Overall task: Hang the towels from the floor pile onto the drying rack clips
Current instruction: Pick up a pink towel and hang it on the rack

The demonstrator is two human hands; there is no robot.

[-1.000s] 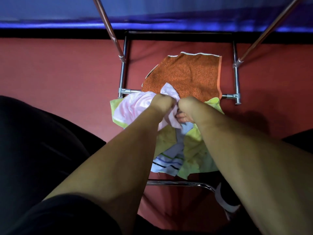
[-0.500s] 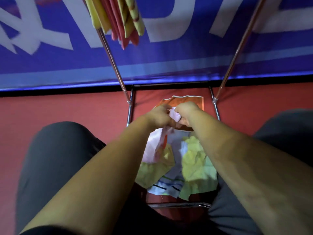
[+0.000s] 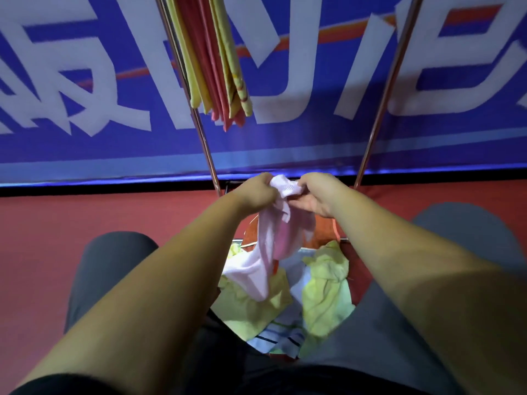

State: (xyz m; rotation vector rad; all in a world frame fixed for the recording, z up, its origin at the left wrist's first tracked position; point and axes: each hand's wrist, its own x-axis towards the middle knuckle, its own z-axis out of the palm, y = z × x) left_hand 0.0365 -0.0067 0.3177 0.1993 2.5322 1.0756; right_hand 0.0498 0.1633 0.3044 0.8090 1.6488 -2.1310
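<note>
I hold a pale pink towel (image 3: 271,246) up in front of me with both hands. My left hand (image 3: 256,191) grips its top edge on the left, and my right hand (image 3: 315,195) pinches the same edge on the right. The rest of the towel hangs down over the floor pile (image 3: 325,292) of yellow-green, striped and orange towels between my knees. Two slanted metal poles of the drying rack (image 3: 199,129) rise on either side. Several yellow and pink towels (image 3: 216,61) hang from the rack's top left. No clips are visible.
A blue banner with large white lettering (image 3: 313,89) stands behind the rack. The floor (image 3: 99,212) is red. My dark-trousered knees (image 3: 114,263) flank the pile. The rack's low base bars lie around the pile.
Both hands have lifted the pink towel up off the pile, and it now hangs free. My head has tilted up, bringing the hanging towels and banner into view.
</note>
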